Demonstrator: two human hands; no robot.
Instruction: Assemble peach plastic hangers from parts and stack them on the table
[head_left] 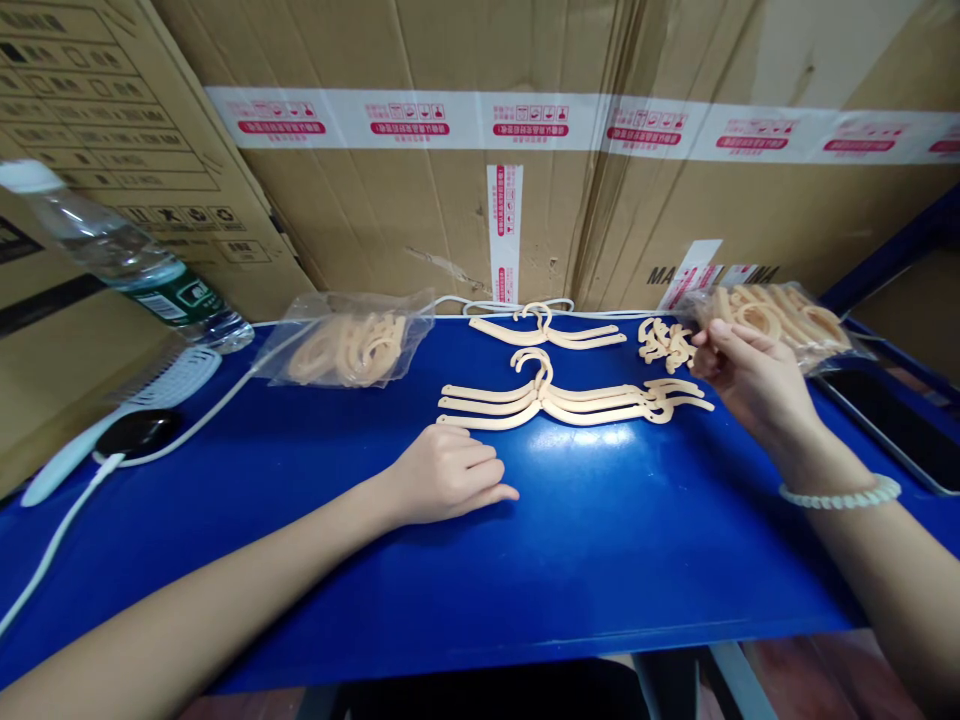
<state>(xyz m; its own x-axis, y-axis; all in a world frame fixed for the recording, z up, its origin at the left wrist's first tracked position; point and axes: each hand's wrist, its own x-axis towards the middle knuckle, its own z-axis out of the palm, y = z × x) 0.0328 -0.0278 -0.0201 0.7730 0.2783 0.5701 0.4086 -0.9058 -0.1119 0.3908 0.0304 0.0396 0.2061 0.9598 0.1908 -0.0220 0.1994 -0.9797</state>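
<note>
Hangers, dial centre: smooth plastic, satin sheen. Tabletop, six o'clock: glossy, I catch glare off it. Left bag, nine; right bag, three: crinkled clear film. Cardboard, twelve: matt, creased, smooth tape across. Bottle, near ten: clear plastic. Phone, past three: glossy, glasslike.

blue tabletop, light glare | brown cardboard boxes behind | reddish floor below
</note>
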